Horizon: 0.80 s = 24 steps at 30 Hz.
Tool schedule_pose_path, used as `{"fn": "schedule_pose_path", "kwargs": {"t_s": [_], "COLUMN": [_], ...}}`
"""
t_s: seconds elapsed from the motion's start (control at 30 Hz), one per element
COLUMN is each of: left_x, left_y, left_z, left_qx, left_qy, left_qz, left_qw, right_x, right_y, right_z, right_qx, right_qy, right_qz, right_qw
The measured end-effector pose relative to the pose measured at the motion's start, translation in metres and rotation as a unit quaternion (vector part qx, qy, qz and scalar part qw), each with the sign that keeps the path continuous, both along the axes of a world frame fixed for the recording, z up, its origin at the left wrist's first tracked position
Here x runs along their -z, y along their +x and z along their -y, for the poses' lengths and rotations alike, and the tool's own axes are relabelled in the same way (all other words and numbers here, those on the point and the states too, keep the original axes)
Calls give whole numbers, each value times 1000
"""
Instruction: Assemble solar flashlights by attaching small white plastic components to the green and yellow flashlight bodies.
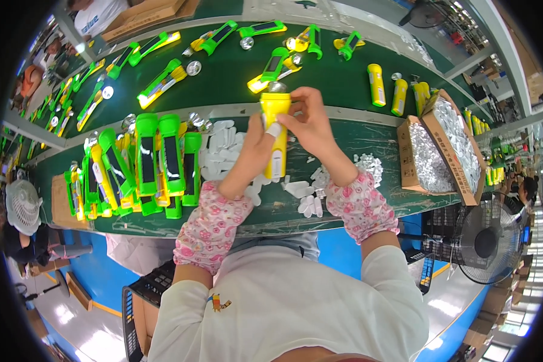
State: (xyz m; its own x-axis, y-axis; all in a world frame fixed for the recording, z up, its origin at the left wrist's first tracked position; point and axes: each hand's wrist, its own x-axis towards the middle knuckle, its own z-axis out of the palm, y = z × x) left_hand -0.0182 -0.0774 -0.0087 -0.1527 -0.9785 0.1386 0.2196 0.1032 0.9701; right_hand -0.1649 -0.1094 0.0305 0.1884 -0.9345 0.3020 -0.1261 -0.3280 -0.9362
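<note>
A yellow flashlight body (pixel 276 158) stands out between my hands over the near side of the green bench, a silver reflector (pixel 277 87) at its far end. My left hand (pixel 256 148) is closed along its left side. From the right, my right hand (pixel 311 123) grips it near the head, thumb across the front. A small white piece (pixel 274 129) lies at my fingertips against the yellow body; which hand holds it, I cannot tell. Loose white plastic pieces (pixel 223 145) lie beside my left hand, and more small white parts (pixel 311 205) below my right.
Several green-and-yellow flashlights with dark panels (pixel 148 154) are piled at left. Beyond a metal rail, a green belt (pixel 217 81) carries more. Yellow bodies (pixel 376 84) stand at its right. Cardboard boxes (pixel 410 175) of small parts sit at right, near a black fan (pixel 485 241).
</note>
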Motion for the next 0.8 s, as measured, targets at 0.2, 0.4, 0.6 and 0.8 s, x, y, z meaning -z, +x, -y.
{"fn": "schedule_pose_path", "kwargs": {"t_s": [0.2,0.4,0.6,0.8], "left_x": [-46,9,31,31], "left_y": [18,73,79,63], "left_z": [86,211,239,227], "left_qx": [-66,-168,-140,-361], "left_qy": [66,100,211,-26], "left_qz": [-67,-22,72,488], "left_qw": [993,980,965,794], "right_x": [9,46,43,-27], "right_y": [-161,-265,-289,-264], "right_z": [198,367,389,297], "right_qx": [207,267,110,47], "right_qy": [-320,-213,-237,-68], "right_qz": [-280,-723,-759,-589], "right_qw": [881,601,596,804]}}
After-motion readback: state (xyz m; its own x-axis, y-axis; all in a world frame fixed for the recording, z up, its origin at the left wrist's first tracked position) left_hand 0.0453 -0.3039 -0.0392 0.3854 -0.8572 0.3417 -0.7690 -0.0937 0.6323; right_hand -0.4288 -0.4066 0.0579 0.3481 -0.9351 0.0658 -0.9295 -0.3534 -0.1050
